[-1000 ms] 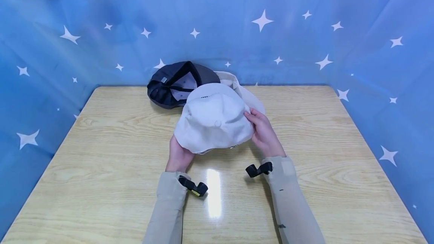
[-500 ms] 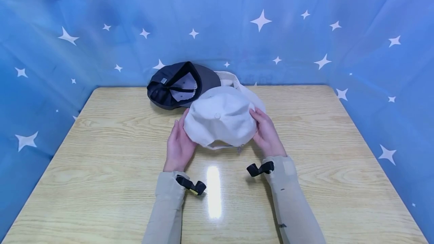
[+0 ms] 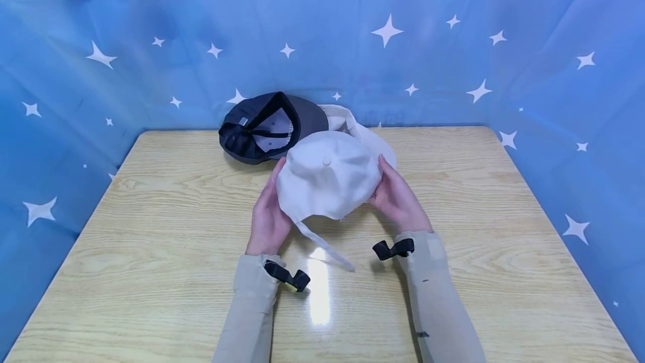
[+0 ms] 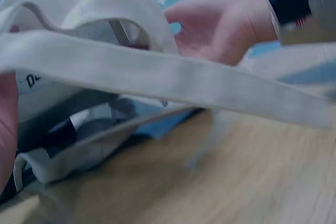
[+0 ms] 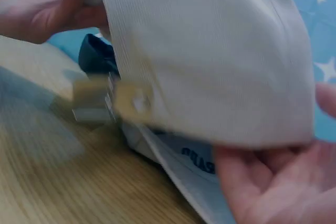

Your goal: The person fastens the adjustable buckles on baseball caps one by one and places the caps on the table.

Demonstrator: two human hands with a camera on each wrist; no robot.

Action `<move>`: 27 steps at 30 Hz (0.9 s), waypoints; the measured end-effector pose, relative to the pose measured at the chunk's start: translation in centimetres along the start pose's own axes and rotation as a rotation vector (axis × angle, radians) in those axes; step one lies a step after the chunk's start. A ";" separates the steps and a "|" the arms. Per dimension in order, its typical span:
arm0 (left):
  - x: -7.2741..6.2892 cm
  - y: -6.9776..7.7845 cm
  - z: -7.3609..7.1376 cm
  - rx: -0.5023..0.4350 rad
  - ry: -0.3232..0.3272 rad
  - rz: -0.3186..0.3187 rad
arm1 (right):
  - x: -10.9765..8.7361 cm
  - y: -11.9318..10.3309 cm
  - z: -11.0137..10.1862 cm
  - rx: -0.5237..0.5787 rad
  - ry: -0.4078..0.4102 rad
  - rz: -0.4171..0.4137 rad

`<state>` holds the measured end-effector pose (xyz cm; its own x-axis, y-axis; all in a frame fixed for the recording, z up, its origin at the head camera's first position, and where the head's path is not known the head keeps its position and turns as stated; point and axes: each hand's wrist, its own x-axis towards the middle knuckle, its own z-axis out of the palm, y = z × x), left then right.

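A white cap point(image 3: 330, 175) is held above the table between both hands, its crown up and its back opening toward the person. The left hand point(image 3: 269, 217) grips its left side, and the right hand point(image 3: 401, 201) holds the right side, fingers under the edge in the right wrist view. From the left rear corner a loose strap point(image 3: 325, 244) hangs toward the table; the left wrist view shows the strap point(image 4: 157, 74) crossing in front of the opening. A blurred metal buckle point(image 5: 111, 100) dangles at the other rear corner. The brim is hidden from the head view.
Behind the held cap, a dark cap point(image 3: 234, 142) lies with its inside showing. Its brim touches or overlaps another white cap point(image 3: 379, 143), partly covered. They lie at the back of the wooden table point(image 3: 151, 240), against a blue star-patterned cloth point(image 3: 332, 66).
The held cap has tilted and turned, and its brim has gone out of sight in the head view. Its back strap, earlier across the opening, now hangs loose. Both hands have shifted their grip.
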<state>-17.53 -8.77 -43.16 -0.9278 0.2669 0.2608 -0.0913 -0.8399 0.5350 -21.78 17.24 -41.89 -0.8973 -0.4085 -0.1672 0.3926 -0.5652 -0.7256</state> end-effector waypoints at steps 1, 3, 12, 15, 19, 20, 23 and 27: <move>0.0 0.1 0.2 -0.019 0.000 0.002 | -0.1 -0.1 -0.1 -0.018 -0.028 0.007; 0.0 0.2 0.4 -0.064 -0.003 0.010 | -0.4 -0.3 -0.2 -0.038 -0.080 0.018; 0.2 0.2 0.0 -0.192 -0.009 0.049 | -1.5 -0.3 -0.4 -0.259 -0.310 -0.032; 0.1 0.4 0.0 -0.240 -0.010 0.061 | -1.6 -0.1 -0.1 -0.430 -0.309 -0.031; 0.0 0.6 0.0 -0.273 -0.005 0.067 | -1.3 0.3 0.7 -0.625 -0.298 0.008; 0.0 0.6 0.0 -0.280 -0.005 0.069 | -1.2 0.5 0.9 -0.648 -0.301 0.018; 0.0 0.8 0.0 -0.305 -0.002 0.077 | -1.1 0.8 1.4 -0.686 -0.304 0.044; -0.1 0.9 0.0 -0.337 -0.003 0.079 | -0.9 1.3 1.8 -0.702 -0.365 0.055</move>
<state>-17.57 -9.56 -42.72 -0.9355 0.1962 0.2938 -0.1344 -0.9667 0.2176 -20.13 15.64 -41.49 -0.7097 -0.7006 -0.0737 0.1065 -0.0032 -0.9943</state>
